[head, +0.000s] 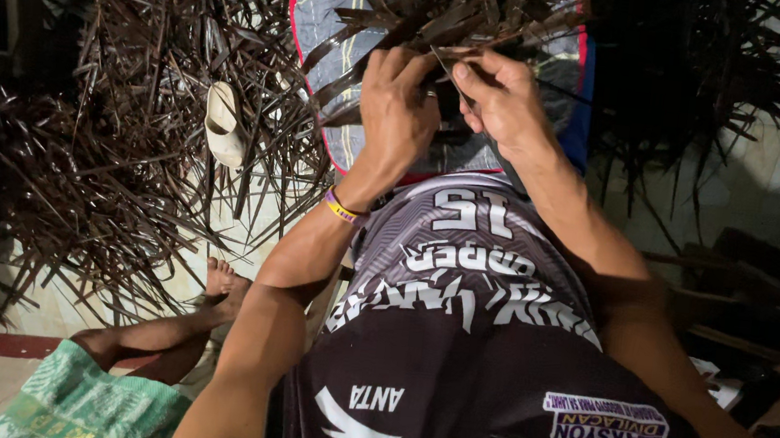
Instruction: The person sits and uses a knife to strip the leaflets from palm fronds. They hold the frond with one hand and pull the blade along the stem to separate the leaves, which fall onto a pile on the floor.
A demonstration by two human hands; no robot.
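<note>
Currently | dried palm-leaf strips (450, 18) bunched over lap cloth (335, 10), pinched by both hands | left hand (400, 104) closed on strips | right hand (504, 101) gripping one strip | risk: brittle strip could snap or slip from grip | loose leaf pile (129, 124) at floor's left edge

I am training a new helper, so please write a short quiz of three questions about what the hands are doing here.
1. True or false: both hands touch the dry brown leaf strips.
2. Which wrist wears the yellow band?
3. What lies among the leaves on the floor: A) a pale sandal, B) a red bucket?

Key: 1 true: left hand and right hand grip them. 2 left. 3 A.
</note>
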